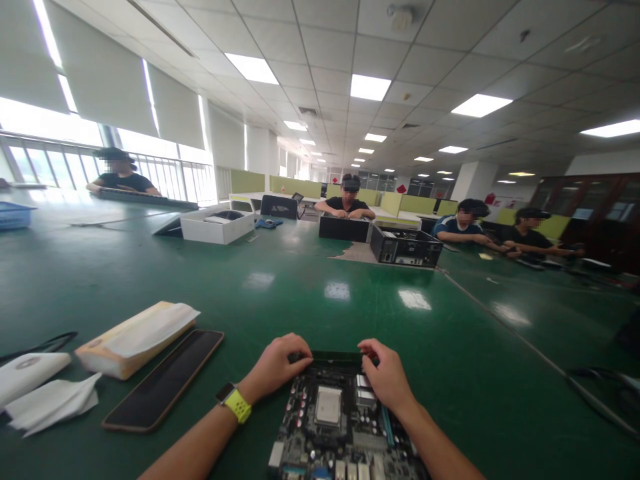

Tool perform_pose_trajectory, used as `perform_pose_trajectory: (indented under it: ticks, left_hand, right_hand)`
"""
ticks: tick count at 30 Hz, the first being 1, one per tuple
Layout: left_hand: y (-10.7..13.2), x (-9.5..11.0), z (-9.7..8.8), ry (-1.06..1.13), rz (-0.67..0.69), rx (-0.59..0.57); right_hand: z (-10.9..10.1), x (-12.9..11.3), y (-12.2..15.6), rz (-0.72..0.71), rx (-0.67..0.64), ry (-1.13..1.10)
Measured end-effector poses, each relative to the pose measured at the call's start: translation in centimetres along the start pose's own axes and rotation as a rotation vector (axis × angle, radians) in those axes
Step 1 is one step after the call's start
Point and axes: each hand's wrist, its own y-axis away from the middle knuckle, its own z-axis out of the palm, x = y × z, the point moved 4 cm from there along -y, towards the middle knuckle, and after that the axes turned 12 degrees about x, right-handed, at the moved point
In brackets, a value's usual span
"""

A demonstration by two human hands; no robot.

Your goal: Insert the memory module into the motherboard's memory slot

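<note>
A computer motherboard (345, 440) lies on the green table in front of me, with a silver processor (329, 405) in its socket. Over its far edge is a thin dark green strip that looks like a RAM stick (336, 358), seen almost edge-on. My left hand (285, 360) pinches its left end between thumb and fingers. At the other end, the fingers of my right hand (385, 373) close on the strip, while that palm hangs over the board's right side. A watch with a yellow-green band (236, 404) is on my left wrist.
To the left lie a phone (165, 380), a tissue pack (137, 337), a crumpled tissue (55, 403) and a white device (33, 377). A white box (217, 223) and black computer cases (406, 247) stand farther back. Several people sit around the table. Cables (600, 393) lie at right.
</note>
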Motion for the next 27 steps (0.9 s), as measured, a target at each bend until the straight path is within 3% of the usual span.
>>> perform_pose_trajectory:
  ticks: [27]
  left_hand:
    - [0.15, 0.00, 0.07, 0.030, 0.039, -0.020]
  right_hand:
    - [0.09, -0.39, -0.01, 0.016, -0.021, -0.040]
